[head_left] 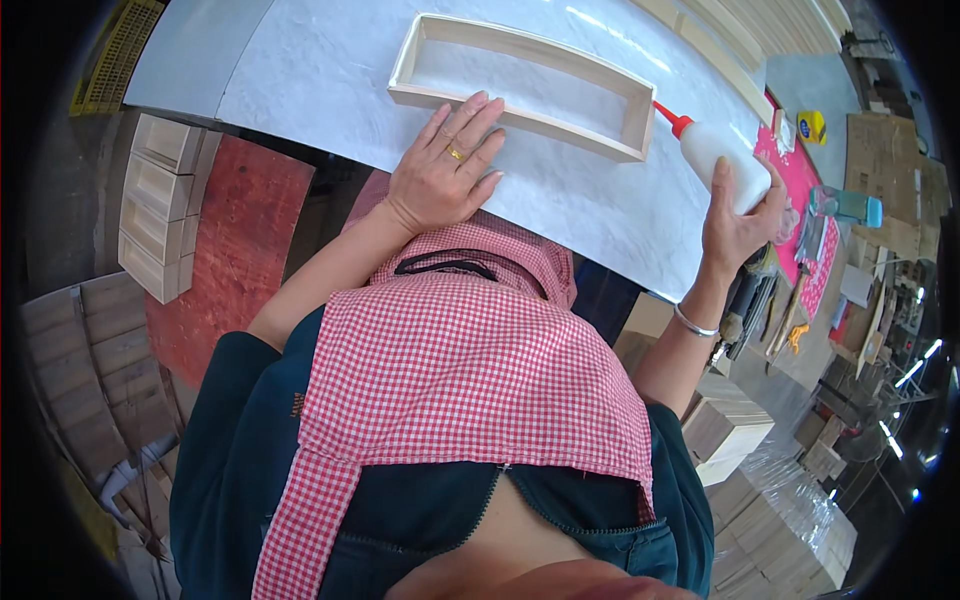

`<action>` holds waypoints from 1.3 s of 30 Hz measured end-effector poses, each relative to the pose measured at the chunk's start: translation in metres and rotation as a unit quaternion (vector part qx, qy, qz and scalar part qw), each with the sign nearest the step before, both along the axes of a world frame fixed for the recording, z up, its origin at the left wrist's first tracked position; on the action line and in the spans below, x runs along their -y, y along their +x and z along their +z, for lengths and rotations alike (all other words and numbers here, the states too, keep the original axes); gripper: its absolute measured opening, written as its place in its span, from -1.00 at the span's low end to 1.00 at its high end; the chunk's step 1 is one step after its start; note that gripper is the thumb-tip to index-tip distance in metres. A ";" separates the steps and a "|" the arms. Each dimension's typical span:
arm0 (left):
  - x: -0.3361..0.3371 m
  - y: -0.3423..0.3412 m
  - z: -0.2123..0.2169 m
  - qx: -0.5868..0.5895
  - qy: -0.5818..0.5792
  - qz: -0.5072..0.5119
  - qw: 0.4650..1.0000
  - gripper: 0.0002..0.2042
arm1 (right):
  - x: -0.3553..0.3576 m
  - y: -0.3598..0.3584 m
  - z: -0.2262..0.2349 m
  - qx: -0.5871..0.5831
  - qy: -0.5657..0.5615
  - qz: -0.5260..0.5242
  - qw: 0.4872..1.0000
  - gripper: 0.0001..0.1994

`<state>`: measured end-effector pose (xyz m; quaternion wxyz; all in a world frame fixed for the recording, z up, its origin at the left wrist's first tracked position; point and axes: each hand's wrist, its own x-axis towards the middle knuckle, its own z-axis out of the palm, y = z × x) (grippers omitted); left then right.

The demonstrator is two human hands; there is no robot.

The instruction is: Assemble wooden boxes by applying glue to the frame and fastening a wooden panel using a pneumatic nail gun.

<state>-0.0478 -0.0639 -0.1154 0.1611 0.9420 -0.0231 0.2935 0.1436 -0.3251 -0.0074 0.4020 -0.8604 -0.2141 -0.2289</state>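
A long, narrow rectangular frame of pale wood lies on the marbled white tabletop, and the same white surface shows inside it. The outstretched fingers of my left hand rest against its near side, towards the left end. That hand wears a gold ring and grips nothing. My right hand is wrapped round a white squeeze bottle with a red cap and pointed red nozzle. The bottle is tilted, and its nozzle tip is at the frame's right end, at an upper corner. Whether any liquid comes out cannot be seen.
To the left, several pale wooden boxes are stacked by a red board. Long wooden strips lie at the back right. Beyond my right hand are a pink sheet, a clear container with a blue lid and several tools.
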 end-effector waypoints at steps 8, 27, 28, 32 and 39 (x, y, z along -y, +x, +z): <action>-0.004 0.000 -0.002 0.006 -0.010 -0.007 1.000 -0.56 | 0.019 -0.036 0.010 -0.017 -0.033 0.009 0.999 -0.56; -0.008 -0.002 -0.020 0.071 0.021 -0.037 0.997 -0.71 | -0.153 -0.097 -0.021 -0.139 0.069 0.240 0.958 -0.49; -0.009 -0.002 -0.020 0.075 0.024 -0.037 0.996 -0.73 | -0.156 -0.097 -0.023 -0.127 0.065 0.249 0.958 -0.49; -0.010 -0.002 -0.015 0.089 0.020 -0.034 0.995 -0.76 | -0.158 -0.095 -0.021 -0.122 0.061 0.249 0.959 -0.49; -0.008 0.001 -0.013 0.095 0.007 -0.031 0.995 -0.78 | -0.134 -0.088 -0.012 -0.073 0.019 0.227 0.971 -0.50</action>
